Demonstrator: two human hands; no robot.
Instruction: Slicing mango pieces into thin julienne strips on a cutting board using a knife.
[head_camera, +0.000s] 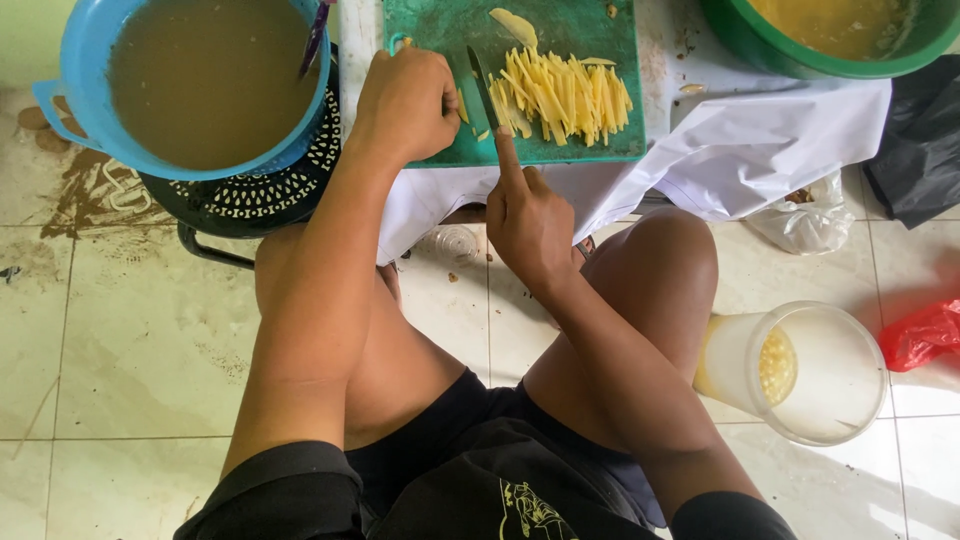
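Nearest us, open tiled floor (130, 330) lies left of our knees, with a clear plastic jug (800, 375) holding yellow bits at right. Our right hand (528, 222) grips the knife (485, 90), forefinger along its spine, blade down on the green cutting board (560, 150) beside yellow strips (565, 95). Our left hand (405, 100), fingers curled, presses a piece at the board's left edge; a blue basin (80, 110) of murky liquid crowds the left, a green basin (790, 55) far right.

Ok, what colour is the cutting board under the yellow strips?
Green, scuffed pale in places; the board shows best in the head view.
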